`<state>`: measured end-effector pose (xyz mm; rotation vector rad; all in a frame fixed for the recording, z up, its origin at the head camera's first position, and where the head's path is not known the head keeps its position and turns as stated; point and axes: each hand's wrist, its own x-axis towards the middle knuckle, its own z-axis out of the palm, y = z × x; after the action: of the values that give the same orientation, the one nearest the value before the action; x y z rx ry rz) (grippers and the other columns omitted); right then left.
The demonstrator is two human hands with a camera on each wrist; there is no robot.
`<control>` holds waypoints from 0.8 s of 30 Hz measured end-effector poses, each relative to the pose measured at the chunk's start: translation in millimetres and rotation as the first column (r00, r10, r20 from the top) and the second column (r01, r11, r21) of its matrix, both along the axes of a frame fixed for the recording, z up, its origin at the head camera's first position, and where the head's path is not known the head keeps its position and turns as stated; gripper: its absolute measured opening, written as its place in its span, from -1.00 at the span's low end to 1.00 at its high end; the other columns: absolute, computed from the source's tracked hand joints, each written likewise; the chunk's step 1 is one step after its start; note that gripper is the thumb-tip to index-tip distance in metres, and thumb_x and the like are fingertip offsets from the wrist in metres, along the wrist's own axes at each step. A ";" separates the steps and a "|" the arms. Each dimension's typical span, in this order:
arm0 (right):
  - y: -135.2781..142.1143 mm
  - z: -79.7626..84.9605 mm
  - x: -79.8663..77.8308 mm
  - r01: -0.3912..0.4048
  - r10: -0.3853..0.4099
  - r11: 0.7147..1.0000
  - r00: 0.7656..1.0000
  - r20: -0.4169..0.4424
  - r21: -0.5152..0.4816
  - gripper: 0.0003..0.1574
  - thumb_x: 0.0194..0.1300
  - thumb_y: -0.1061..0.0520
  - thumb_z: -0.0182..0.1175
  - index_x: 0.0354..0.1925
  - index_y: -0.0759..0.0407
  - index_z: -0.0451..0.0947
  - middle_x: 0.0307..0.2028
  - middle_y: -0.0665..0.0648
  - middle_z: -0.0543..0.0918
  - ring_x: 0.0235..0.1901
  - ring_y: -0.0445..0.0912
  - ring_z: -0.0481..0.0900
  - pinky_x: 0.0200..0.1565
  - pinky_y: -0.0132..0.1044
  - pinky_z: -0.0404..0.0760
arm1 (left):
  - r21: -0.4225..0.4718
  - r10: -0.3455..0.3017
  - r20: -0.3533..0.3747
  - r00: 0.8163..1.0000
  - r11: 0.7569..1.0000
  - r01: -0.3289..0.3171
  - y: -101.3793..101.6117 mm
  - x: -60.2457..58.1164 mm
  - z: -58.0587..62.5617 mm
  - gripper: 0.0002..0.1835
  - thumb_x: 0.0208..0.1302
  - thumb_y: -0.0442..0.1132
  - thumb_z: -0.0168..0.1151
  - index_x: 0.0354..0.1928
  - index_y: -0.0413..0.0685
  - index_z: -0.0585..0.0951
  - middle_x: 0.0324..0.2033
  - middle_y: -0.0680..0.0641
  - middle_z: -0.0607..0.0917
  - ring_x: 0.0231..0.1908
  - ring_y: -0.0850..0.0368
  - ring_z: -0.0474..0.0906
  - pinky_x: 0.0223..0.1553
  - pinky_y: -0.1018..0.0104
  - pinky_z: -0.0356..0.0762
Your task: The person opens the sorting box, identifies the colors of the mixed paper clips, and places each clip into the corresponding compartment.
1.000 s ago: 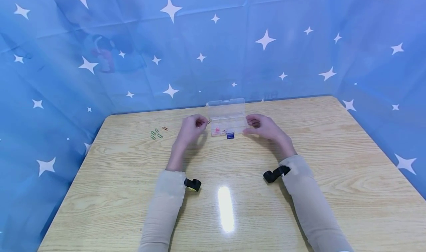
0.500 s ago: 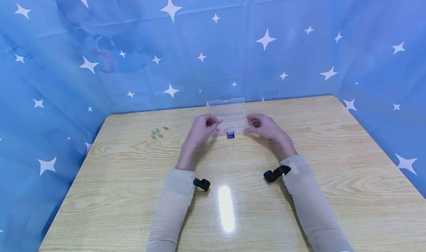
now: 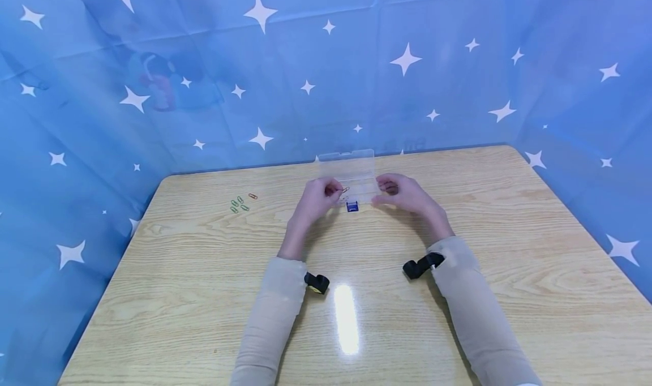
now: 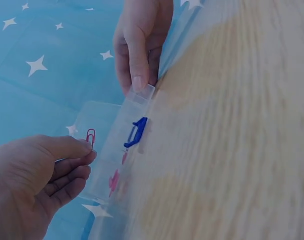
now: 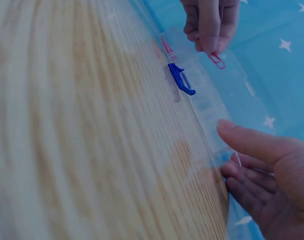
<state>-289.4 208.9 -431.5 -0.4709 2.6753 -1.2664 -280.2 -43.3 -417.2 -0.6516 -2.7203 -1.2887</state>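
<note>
My left hand (image 3: 317,198) pinches a red paper clip (image 4: 90,138) between thumb and index finger, above the left part of a clear plastic compartment box (image 3: 364,194). The box's transparent lid (image 3: 347,164) stands raised at the back, and a blue latch (image 3: 352,206) hangs at the front. My right hand (image 3: 403,193) holds the right end of the box, thumb on the front side and fingers curled behind. Red-pink pieces (image 4: 113,181) show through the compartment at the left end in the left wrist view; my left hand hides them in the head view.
To the left on the wooden table (image 3: 168,273) lie several green paper clips (image 3: 240,200) and one red clip (image 3: 253,196). A blue star-patterned cloth (image 3: 316,58) hangs right behind the box and the table's back edge.
My left hand has moved right with the red paper clip, from beside the box's left end to over its compartments. The right hand and the box have stayed in place.
</note>
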 end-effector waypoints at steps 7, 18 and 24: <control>-0.7 1.9 0.4 0.009 -0.009 1.000 1.000 0.002 0.005 -0.12 0.01 -0.11 0.36 0.21 0.22 0.30 0.02 0.16 0.48 0.03 0.01 0.42 0.12 -0.11 0.36 | -0.006 0.009 -0.016 1.000 1.000 -0.009 1.0 -1.1 -4.1 -0.93 0.21 -0.32 0.18 -0.32 -0.15 0.62 -0.44 0.00 0.62 -0.45 0.21 0.50 -0.41 0.45 0.49; 0.4 1.6 1.0 0.003 -0.003 1.000 1.000 0.000 0.000 -0.12 0.02 -0.11 0.35 0.21 0.25 0.29 0.04 0.19 0.47 0.05 0.03 0.41 0.13 -0.09 0.35 | -0.030 0.012 -0.019 1.000 0.999 -0.012 2.2 -3.2 -6.9 -0.90 0.23 -0.31 0.15 -0.28 -0.14 0.63 -0.41 0.02 0.63 -0.41 0.23 0.51 -0.37 0.46 0.50; 0.5 0.1 -0.4 0.003 -0.003 1.000 1.000 0.008 -0.008 -0.12 0.03 -0.10 0.35 0.22 0.23 0.29 0.05 0.19 0.47 0.05 0.03 0.41 0.12 -0.08 0.35 | -0.005 -0.005 -0.017 1.000 1.000 0.005 0.1 -1.7 -5.0 -0.89 0.21 -0.33 0.17 -0.27 -0.18 0.63 -0.41 0.02 0.63 -0.41 0.23 0.52 -0.36 0.46 0.50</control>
<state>-289.8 209.5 -431.4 -0.4618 2.6667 -1.2776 -282.0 -43.2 -422.2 -0.6672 -2.7111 -1.2714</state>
